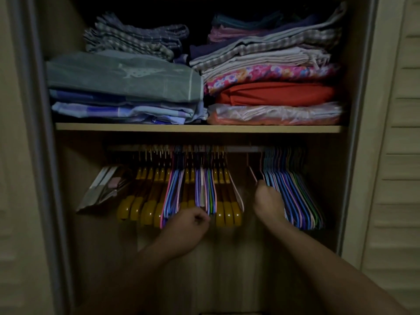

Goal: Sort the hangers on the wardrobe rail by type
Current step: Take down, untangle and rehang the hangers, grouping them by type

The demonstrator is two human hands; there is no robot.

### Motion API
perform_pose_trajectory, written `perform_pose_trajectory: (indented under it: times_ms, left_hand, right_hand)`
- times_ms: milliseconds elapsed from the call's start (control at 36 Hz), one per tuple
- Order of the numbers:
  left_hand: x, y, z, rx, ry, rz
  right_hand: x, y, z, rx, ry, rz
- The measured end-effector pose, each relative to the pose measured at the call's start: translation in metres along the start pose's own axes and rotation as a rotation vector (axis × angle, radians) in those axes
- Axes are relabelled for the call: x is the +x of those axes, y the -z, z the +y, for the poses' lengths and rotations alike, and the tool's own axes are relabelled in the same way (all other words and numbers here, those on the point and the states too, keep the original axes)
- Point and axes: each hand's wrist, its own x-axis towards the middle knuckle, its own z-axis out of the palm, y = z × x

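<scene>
A metal rail runs under the shelf. On its left half, yellow-brown wooden hangers hang mixed with two small clusters of thin coloured hangers. A large bunch of thin coloured hangers hangs at the right end. My left hand is curled below the middle cluster, its fingertips pinching the lower tips there. My right hand is raised beside the right bunch and grips a thin pink hanger that hangs alone in the gap.
The shelf above holds stacks of folded linens. A flat grey packet hangs tilted at the rail's far left. A wardrobe side wall and a louvred door stand on the right. It is dim.
</scene>
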Motion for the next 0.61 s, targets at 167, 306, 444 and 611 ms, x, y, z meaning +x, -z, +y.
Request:
perform_pose_trajectory:
  times_ms: [167,306,444,611]
  left_hand:
    - [-0.007,0.002,-0.001,-0.008,-0.033,-0.028]
    - [-0.010,0.003,0.001,-0.017,-0.025,-0.031]
    - [-0.010,-0.001,-0.004,-0.034,-0.035,-0.015]
    - [-0.017,-0.006,-0.027,-0.069,0.009,-0.029]
  right_hand:
    - [-0.001,0.010,-0.003,-0.027,0.027,0.001]
    - [0.018,0.030,-0.013,-0.064,0.073,0.045]
    - [0.049,0.050,-0.033,-0.124,0.040,-0.024]
    - [0.049,0.042,-0.037,-0.179,0.024,-0.192]
